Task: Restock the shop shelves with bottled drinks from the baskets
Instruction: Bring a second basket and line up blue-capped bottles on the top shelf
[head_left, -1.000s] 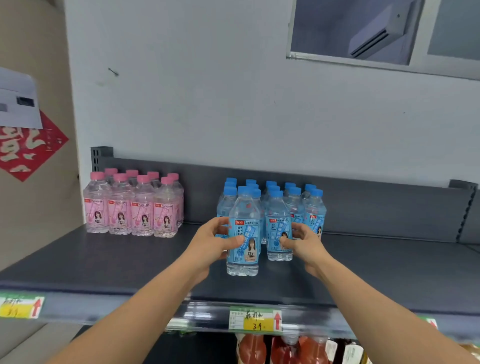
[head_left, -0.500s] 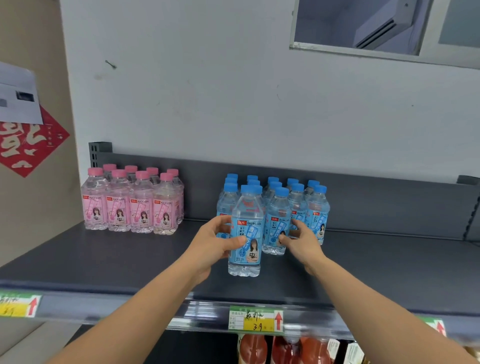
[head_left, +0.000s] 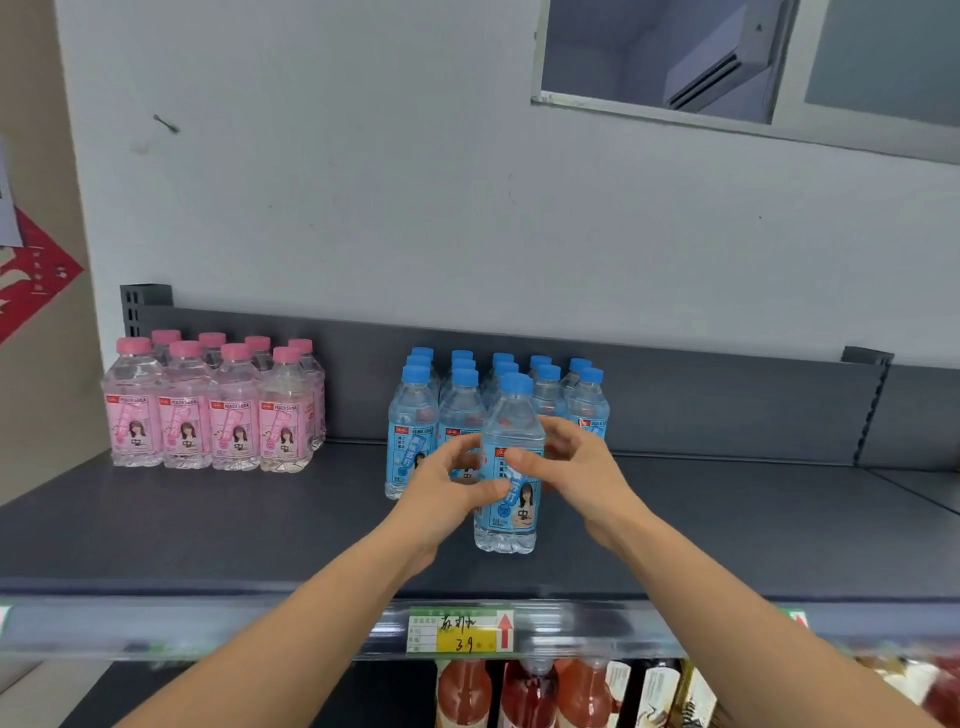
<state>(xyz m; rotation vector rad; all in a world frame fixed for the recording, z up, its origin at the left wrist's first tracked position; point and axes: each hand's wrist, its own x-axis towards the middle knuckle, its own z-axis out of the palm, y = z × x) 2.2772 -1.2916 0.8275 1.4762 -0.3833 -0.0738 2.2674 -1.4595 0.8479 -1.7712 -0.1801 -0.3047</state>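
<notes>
A blue-capped soda bottle (head_left: 510, 441) stands upright near the front of the dark grey shelf (head_left: 208, 525). My left hand (head_left: 441, 488) holds its label from the left, thumb across the front. My right hand (head_left: 576, 467) grips it from the right, fingers curled round the label. Just behind it stand several more blue-capped bottles (head_left: 587, 400) in rows. The hands hide the lower parts of the nearest ones.
Several pink-capped peach soda bottles (head_left: 208, 415) are grouped at the shelf's left end. A yellow price tag (head_left: 462, 631) sits on the shelf's front rail. Red drink bottles (head_left: 524, 696) fill the shelf below. A grey back panel (head_left: 727, 395) closes the rear.
My right hand has left the bottle behind and come onto the front bottle. The view has shifted, so the bottles now sit further right in the frame.
</notes>
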